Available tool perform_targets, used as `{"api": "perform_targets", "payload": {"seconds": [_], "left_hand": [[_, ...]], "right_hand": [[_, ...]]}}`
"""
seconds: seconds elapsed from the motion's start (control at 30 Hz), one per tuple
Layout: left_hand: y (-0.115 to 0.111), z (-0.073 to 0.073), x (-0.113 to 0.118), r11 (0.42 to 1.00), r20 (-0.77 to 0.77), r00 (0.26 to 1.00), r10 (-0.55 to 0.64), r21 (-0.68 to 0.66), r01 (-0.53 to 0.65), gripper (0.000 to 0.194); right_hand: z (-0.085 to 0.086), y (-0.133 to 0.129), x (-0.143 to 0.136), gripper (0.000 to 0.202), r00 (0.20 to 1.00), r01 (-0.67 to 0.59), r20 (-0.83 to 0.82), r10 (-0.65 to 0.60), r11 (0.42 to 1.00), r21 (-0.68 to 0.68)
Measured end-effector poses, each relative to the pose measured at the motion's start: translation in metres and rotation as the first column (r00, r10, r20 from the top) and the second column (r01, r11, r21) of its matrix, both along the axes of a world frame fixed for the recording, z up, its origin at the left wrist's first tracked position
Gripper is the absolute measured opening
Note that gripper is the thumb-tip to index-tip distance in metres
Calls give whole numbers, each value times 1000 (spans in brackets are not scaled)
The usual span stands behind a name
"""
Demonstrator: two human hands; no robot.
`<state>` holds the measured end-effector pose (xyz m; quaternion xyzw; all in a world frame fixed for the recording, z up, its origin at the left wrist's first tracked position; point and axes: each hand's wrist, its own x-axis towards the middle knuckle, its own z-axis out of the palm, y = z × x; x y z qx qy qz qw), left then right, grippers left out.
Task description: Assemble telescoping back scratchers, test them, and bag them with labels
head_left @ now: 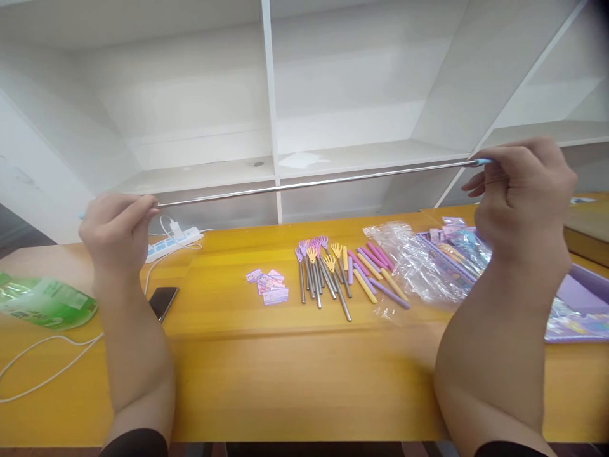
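Observation:
A telescopic back scratcher (304, 185), drawn out into a long thin metal rod, spans the space above the table between my hands. My left hand (117, 231) is closed around one end, where a bit of light blue shows past the fist. At the other end, my right hand (523, 184) pinches a light blue part, mostly hidden by the fingers. Below on the table lie several shortened back scratchers (316, 273) with purple, pink and yellow hand-shaped heads. Beside them are several purple, pink and yellow sleeves (375, 270). Small printed cards (269, 287) lie to their left.
Clear plastic bags (413, 266) and a purple tray (578, 285) with packaged items are at the right. A power strip (174, 244), a phone (163, 302) and a green pouch (52, 301) occupy the left. White shelving (272, 95) rises behind the wooden table (304, 381).

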<state>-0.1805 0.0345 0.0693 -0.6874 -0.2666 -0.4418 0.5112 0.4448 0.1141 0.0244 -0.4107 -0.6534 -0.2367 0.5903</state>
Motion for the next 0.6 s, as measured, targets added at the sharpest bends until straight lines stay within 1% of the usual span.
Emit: {"api": "perform_targets", "payload": {"seconds": [0.07, 0.17, 0.2, 0.3, 0.33, 0.37, 0.47, 0.6], "left_hand": [[-3, -1, 9, 1000, 0, 1000, 13, -20, -13, 8], [-7, -8, 38, 993, -6, 999, 52, -104, -53, 4], [-8, -12, 51, 989, -19, 998, 53, -135, -55, 3], [-4, -25, 88, 975, -53, 998, 42, -214, -52, 8], [-2, -30, 98, 974, -74, 997, 31, -221, -47, 8], [1, -35, 105, 968, -80, 995, 51, -242, -70, 9], [7, -44, 116, 960, -80, 994, 80, -263, -98, 11], [7, -45, 115, 958, -70, 993, 96, -264, -111, 11]], "right_hand": [[1, -1, -5, 30, 999, -37, 32, 36, 999, 37], [3, -3, -24, 27, 989, -122, 88, 118, 992, 40], [3, -4, -34, 28, 984, -143, 115, 139, 989, 24], [1, -10, -64, 36, 962, -172, 205, 183, 983, -70], [0, -12, -73, 40, 955, -171, 226, 192, 979, -108], [0, -15, -79, 42, 950, -168, 241, 199, 975, -143], [-1, -19, -89, 45, 949, -143, 246, 199, 963, -229], [0, -21, -87, 47, 949, -134, 241, 202, 953, -271]]}}
